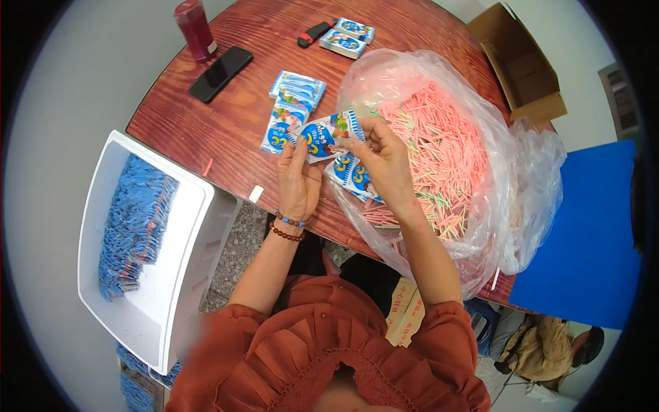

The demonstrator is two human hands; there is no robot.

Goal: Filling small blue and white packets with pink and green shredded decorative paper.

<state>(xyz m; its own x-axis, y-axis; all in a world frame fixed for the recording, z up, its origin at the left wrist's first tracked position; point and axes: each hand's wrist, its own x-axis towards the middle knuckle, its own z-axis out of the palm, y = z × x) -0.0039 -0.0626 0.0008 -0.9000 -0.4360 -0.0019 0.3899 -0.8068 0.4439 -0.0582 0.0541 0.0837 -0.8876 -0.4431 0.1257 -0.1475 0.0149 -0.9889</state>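
Note:
A small blue-and-white printed packet (322, 137) is stretched between my two hands above the table. My left hand (299, 180) pinches its left end between thumb and fingers. At the other end, my right hand (388, 161) grips the packet's upper right part. Several similar packets (287, 113) lie in a loose row just beyond my left hand. A few more packets (351, 177) rest below my right hand, partly covered by it. To the right spreads a clear plastic bag (371, 65), its mouth wide, full of thin pink and green sticks (449, 141).
On the left stands a white bin (199, 206) with many blue packets (134, 226). A phone (220, 74), a red bottle (196, 31), a box cutter (317, 33) and two small boxes (343, 42) lie farther back. A cardboard box (522, 62) is at far right.

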